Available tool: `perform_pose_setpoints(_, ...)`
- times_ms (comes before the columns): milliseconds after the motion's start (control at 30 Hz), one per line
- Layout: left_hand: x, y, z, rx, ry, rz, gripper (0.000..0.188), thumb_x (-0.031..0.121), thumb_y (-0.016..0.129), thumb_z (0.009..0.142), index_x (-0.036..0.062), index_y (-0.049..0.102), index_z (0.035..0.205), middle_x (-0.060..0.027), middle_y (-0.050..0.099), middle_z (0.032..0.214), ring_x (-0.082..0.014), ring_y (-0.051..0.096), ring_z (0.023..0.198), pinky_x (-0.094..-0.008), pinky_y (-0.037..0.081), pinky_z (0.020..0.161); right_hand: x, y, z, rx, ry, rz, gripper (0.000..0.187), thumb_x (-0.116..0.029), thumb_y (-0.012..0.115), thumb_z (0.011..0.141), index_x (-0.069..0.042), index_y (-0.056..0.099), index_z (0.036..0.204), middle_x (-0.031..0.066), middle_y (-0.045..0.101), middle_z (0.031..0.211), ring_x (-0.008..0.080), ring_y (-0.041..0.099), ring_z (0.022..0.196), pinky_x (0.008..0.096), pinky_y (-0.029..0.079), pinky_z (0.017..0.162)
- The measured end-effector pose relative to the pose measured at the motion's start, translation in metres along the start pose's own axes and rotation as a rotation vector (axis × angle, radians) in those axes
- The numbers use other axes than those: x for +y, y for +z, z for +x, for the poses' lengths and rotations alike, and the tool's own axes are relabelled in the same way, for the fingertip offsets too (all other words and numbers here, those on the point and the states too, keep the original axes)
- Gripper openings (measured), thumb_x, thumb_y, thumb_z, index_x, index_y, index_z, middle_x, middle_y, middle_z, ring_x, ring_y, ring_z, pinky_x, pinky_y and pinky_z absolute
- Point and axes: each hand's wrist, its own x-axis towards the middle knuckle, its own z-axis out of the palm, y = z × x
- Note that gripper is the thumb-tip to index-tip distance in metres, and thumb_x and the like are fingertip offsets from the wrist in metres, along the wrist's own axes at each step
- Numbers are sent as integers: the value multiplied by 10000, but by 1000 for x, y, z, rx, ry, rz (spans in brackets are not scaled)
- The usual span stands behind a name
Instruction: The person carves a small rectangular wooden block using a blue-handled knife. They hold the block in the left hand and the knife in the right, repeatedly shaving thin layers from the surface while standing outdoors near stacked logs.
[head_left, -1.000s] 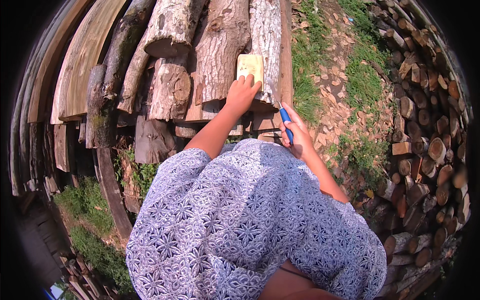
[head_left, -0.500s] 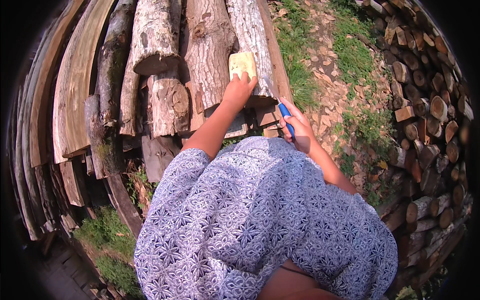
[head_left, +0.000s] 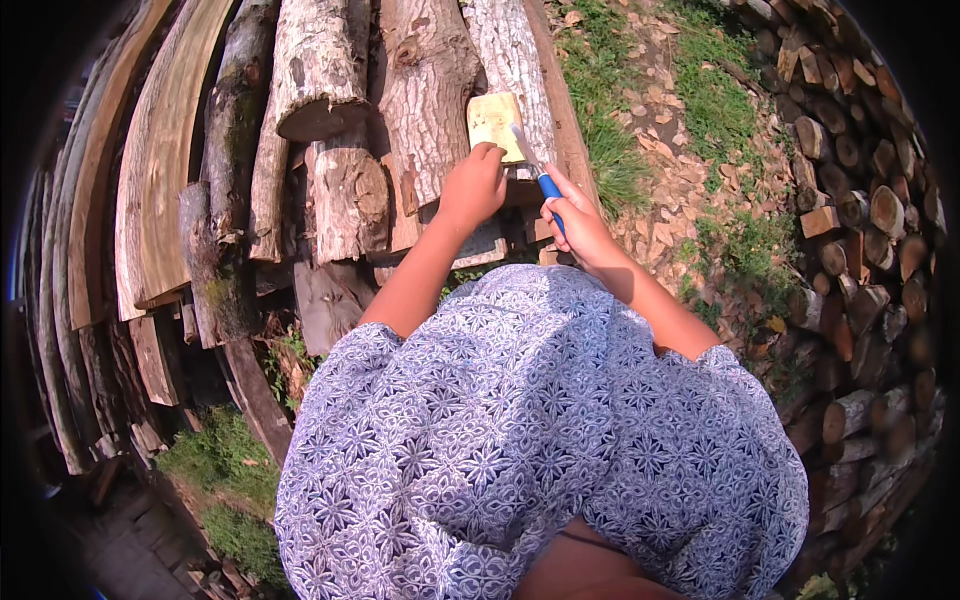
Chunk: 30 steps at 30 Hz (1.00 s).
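Resting left hand (head_left: 474, 187) against yellow block (head_left: 494, 120) just beyond fingertips (head_left: 487, 151), apparently for steadiness; cannot tell if clamped. Clamping right hand (head_left: 582, 224) round knife handle (head_left: 549, 188), seemingly leaving blade (head_left: 524, 143) clear beyond fingers.

Just beyond the grip of the left hand (head_left: 474, 187), a brown rough-barked log (head_left: 428, 95) beside a whitish-barked log (head_left: 508, 55), across their seam a pale yellow rectangular block (head_left: 491, 120), fingers at its near end

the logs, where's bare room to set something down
Bare bark on the brown log, between the thick log at left and yellow block; also the white log beyond the block. Crowded around the block: left hand, right hand, blue-handled tool.
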Motion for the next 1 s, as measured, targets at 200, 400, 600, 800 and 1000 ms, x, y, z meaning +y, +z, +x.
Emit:
perform_pose_setpoints(200, 30, -12, 1, 294, 221, -465, 306, 276, 484, 1008, 34, 653, 1088, -167, 654, 1035, -375, 635, 940, -467, 447, 982, 20, 35, 51, 26, 1, -251, 435, -190, 438, 1025, -126, 454, 1456, -23, 506, 742, 43, 406, 509, 240, 304, 429)
perform_pose_setpoints(400, -14, 14, 26, -62, 141, -539, 600, 435, 325, 1063, -3, 700, 897, -159, 690, 858, -343, 667, 847, -413, 513, 832, 19, 52, 59, 22, 49, -16, 224, -228, 388, 1049, -120, 517, 1196, -21, 433, 681, 68, 390, 490, 257, 284, 415)
perform_pose_setpoints(600, -31, 29, 30, -154, 31, -681, 587, 434, 389, 1050, -23, 668, 810, -138, 639, 756, -255, 636, 726, -367, 508, 715, 41, 68, 72, 121, 86, 170, 206, -207, 357, 1067, -116, 491, 1193, 15, 461, 785, 79, 393, 487, 270, 305, 414)
perform_pose_setpoints(800, -50, 25, 44, -258, 66, -718, 557, 405, 438, 1036, -31, 623, 743, -120, 598, 710, -224, 581, 666, -356, 482, 675, 37, 88, 83, 190, 106, 289, 157, -222, 362, 1077, -110, 471, 1062, 17, 451, 788, 88, 412, 520, 271, 309, 434)
perform_pose_setpoints(1000, -50, 18, 63, -337, 33, -776, 522, 383, 479, 1014, -13, 563, 685, -108, 533, 640, -186, 494, 616, -357, 432, 617, 28, 92, 90, 237, 82, 201, 193, -280, 369, 1090, -121, 476, 1064, 4, 429, 756, 85, 395, 516, 263, 305, 437)
